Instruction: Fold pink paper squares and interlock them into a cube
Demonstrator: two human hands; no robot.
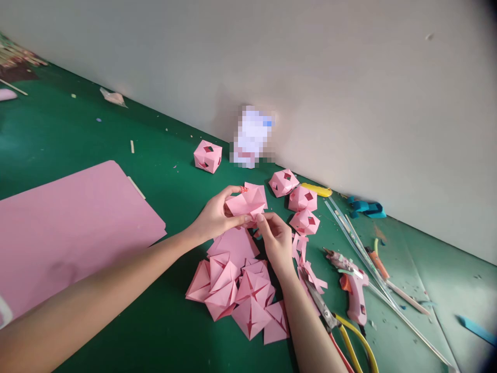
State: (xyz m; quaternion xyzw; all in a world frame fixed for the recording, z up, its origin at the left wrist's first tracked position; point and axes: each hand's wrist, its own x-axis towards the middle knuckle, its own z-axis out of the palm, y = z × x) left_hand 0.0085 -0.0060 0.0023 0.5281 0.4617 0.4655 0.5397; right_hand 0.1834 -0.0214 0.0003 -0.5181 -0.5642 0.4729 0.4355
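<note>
Between my hands is a partly joined piece of folded pink paper, its pleats standing up. My left hand grips its left side, thumb below and fingers behind. At its lower edge, the thumb and fingers of my right hand pinch the paper. Just below lie flat pink paper squares and a pile of folded pink paper units. Finished hollow pink paper balls with diamond holes stand beyond: one at the left, and several on the right.
A large pink sheet stack covers the left. On the right lie scissors, a pink glue gun, clear glue sticks, paper offcuts and a yellow cutter. A blurred phone-like screen leans on the wall.
</note>
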